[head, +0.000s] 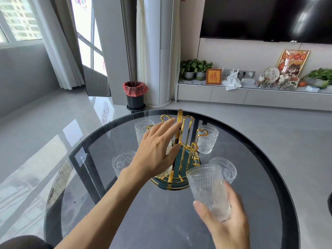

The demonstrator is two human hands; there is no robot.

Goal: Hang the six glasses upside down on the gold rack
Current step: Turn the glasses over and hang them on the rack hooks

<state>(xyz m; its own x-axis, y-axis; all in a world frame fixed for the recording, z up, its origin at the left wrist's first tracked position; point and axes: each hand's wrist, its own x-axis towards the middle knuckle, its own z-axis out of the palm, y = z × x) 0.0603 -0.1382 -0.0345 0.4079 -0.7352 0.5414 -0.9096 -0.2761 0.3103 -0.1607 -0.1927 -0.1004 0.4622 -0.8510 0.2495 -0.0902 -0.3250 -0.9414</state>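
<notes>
The gold rack (185,133) with a dark green base stands mid-table. My left hand (156,151) hovers flat, fingers spread, over the rack's left side and holds nothing. It partly hides a glass (164,172) at the rack's base. My right hand (226,225) grips an embossed glass (208,189), tilted with its rim toward the rack. Loose upright glasses stand around the rack: far left (142,128), near left (121,161), far right (207,138) and near right (224,168).
The round dark glass table (161,221) has its far edge just behind the rack. Beyond it are grey floor, a black bin with a red liner (135,94), a white column and a low TV cabinet (251,94) with plants.
</notes>
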